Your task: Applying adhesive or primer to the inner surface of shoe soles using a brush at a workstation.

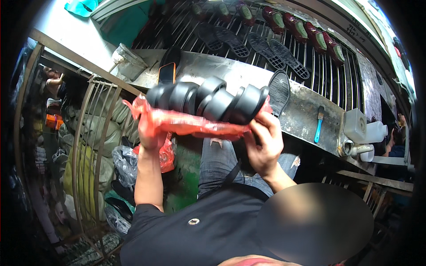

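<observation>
A red plastic bag (191,122) is stretched between my hands above the near edge of the bench. Several glossy black rounded pieces (217,104), which look like shoe soles with thick heels, stick out along its far side. My left hand (148,133) is closed on the bag's left end, its fingers partly covered by the red film. At the other end, my right hand (266,144) pinches the bag's edge just below the rightmost black piece. Behind that piece, a single dark ridged sole (279,93) lies on the bench.
Dark soles (266,51) and dark red shoes (301,31) sit on the metal slats beyond the bench (306,111). A blue-handled brush (318,126), white plastic containers (357,124), an orange-edged phone (167,73) and a grimy pot (126,62) stand around. Metal railing (84,133) runs left.
</observation>
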{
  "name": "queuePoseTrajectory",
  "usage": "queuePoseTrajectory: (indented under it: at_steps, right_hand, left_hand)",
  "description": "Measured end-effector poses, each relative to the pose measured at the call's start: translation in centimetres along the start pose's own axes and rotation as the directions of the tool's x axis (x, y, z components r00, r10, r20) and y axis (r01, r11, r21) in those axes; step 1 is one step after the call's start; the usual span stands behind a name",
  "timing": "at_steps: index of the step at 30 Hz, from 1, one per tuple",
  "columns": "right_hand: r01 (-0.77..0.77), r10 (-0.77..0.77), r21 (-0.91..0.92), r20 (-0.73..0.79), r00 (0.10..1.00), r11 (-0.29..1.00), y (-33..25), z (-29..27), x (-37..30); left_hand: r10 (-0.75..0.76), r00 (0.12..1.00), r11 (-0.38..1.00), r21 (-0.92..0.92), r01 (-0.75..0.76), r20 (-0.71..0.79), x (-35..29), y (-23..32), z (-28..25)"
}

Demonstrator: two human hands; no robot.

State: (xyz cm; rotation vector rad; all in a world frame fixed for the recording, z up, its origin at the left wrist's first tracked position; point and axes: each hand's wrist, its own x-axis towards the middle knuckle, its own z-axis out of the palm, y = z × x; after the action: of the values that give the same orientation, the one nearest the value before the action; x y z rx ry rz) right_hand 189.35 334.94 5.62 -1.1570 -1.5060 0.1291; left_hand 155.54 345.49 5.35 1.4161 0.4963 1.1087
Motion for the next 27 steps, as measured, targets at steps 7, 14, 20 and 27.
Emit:
queuePoseTrajectory:
  at_steps: [7,14,20,27]
  right_hand:
    - [-0.479,0.51,0.28,-0.047,0.859,0.832,9.7,7.1,3.3]
    - [-0.346,0.368,0.138,-0.199,0.908,0.928,14.2,14.1,9.8]
    - [-0.348,0.398,0.258,-0.174,0.901,0.901,14.7,12.8,11.1]
    - [-0.369,0.418,0.212,-0.275,0.866,0.905,14.0,7.8,8.1]
  left_hand:
    - [-0.354,0.873,0.926,0.007,0.378,-0.335,13.6,-9.0,1.2]
    - [-0.078,0.954,0.851,0.48,0.215,-0.29,20.6,-15.3,2.1]
    - [-0.184,0.916,0.718,0.587,0.373,-0.357,17.6,-13.6,-0.4]
    - [-0.062,0.907,0.776,0.551,0.306,-0.417,9.0,-16.3,2.6]
